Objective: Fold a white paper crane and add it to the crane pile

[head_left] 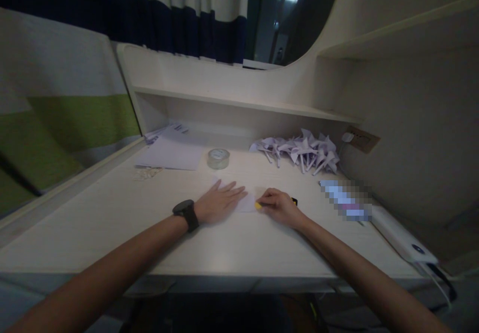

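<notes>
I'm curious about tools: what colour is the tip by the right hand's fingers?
The tip is yellow, seen best in the head view.

Two hands can be seen: one left hand (220,203) and one right hand (280,207). One dark watch (185,212) is worn. One small paper (246,204) and one yellow thing (258,205) are found by the hands. One roll of tape (218,160) is counted too. One pile of big papers (170,151) is seen, but its sheets are too close together to be counted. More than five paper pinwheels (301,148) are heaped up, too tangled to be counted one by one. One long white box (396,233), one wall plate (363,142) and one plug (348,137) are counted.
</notes>
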Demonstrator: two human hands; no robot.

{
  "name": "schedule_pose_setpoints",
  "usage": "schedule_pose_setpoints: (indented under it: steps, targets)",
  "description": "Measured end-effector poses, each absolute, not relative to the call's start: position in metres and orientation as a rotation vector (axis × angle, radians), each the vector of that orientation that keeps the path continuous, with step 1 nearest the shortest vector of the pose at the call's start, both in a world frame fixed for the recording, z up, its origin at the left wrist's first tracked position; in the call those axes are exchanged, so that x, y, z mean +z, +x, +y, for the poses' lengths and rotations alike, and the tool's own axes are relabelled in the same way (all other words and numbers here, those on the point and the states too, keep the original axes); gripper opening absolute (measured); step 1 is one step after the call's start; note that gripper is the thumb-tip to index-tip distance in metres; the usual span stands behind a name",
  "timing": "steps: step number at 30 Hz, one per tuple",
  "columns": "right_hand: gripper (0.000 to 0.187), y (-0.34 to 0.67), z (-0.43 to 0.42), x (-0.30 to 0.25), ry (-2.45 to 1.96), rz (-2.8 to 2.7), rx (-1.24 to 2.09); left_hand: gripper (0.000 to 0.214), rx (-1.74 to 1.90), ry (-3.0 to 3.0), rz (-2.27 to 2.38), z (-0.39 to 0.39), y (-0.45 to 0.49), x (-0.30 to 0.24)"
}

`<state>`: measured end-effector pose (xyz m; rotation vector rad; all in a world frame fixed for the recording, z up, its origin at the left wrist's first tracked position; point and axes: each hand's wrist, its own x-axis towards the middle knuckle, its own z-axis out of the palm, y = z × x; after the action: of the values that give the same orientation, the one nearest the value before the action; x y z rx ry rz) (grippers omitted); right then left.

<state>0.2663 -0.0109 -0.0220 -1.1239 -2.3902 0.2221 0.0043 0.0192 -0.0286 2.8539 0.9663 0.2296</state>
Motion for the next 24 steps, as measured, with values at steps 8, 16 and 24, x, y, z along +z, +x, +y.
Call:
schedule_pose_setpoints:
  steps: [8, 16, 24]
  targets:
    - [0.017, 0.269, -0.015, -0.025, -1.143, -2.367, 0.207, 0.049, 0.227, 2.855, 0.965, 0.022, 0.004, -0.033]
    - [0.017, 0.270, -0.018, -0.022, -1.145, -2.356, 0.209, 0.049, 0.233, 2.874, 0.957, 0.025, 0.003, -0.037]
    - [0.019, 0.276, -0.020, -0.024, -1.092, -2.373, 0.312, 0.049, 0.217, 2.873, 0.960, 0.021, 0.003, -0.031]
